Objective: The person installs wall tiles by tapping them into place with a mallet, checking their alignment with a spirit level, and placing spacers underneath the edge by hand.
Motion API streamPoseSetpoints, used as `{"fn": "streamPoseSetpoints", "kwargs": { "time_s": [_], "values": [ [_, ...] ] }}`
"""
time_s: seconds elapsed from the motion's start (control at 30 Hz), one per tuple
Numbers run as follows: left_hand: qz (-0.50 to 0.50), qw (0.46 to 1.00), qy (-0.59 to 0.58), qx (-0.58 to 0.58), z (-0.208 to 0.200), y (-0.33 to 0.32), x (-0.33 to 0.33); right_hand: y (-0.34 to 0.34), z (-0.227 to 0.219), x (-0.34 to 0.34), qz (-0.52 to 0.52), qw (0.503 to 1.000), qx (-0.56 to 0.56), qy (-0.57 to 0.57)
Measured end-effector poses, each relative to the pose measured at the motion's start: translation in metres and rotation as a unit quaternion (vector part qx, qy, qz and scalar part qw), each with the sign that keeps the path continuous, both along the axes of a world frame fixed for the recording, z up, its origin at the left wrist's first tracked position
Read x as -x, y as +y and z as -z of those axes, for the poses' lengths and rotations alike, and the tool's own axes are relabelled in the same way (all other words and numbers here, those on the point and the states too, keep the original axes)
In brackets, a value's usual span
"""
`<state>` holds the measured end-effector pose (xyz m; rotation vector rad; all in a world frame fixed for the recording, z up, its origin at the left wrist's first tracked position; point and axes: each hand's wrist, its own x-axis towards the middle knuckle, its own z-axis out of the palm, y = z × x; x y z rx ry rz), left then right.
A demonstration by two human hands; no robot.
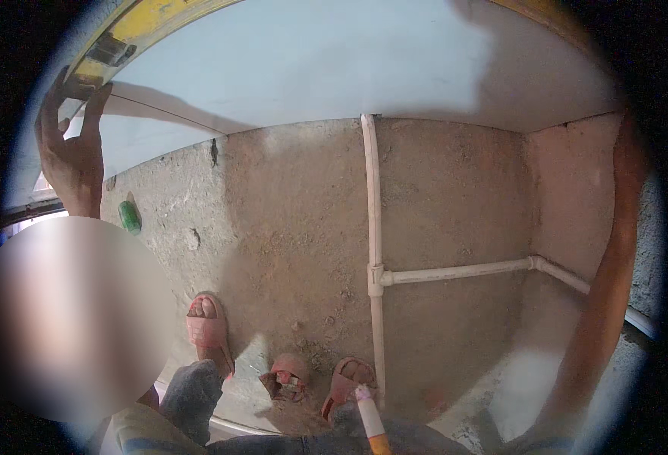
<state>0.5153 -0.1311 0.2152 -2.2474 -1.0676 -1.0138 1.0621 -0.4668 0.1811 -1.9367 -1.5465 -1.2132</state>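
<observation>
At the upper left my left hand (76,155) is closed on the end of a long yellow bar that looks like a spirit level (148,21). Thumb and fingers sit on either side of the bar's end. The bar runs along the top edge of a smooth white panel (311,72), bent by the lens. My right forearm (603,303) reaches up along the right rim. There my right hand (632,148) fades into the dark edge, so its fingers and anything in them are hidden.
White plastic pipes (373,205) with a tee joint cross the dusty floor (296,205). A green can-like object (129,218) lies at left. Pink sandals (207,331) are on my feet. A cigarette (372,421) juts in from below. A blurred patch covers the lower left.
</observation>
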Motion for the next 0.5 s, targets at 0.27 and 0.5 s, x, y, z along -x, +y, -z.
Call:
{"fn": "streamPoseSetpoints", "kwargs": {
  "time_s": [0.27,0.5],
  "values": [
    [0.029,0.999,-0.015,-0.006,0.002,0.002,0.002,-0.006,0.006,-0.003,0.059,0.998,0.027,-0.010],
    [0.007,1.000,0.007,-0.024,0.003,0.005,0.006,0.004,-0.001,0.003,0.039,0.999,-0.009,0.029]
  ]
}}
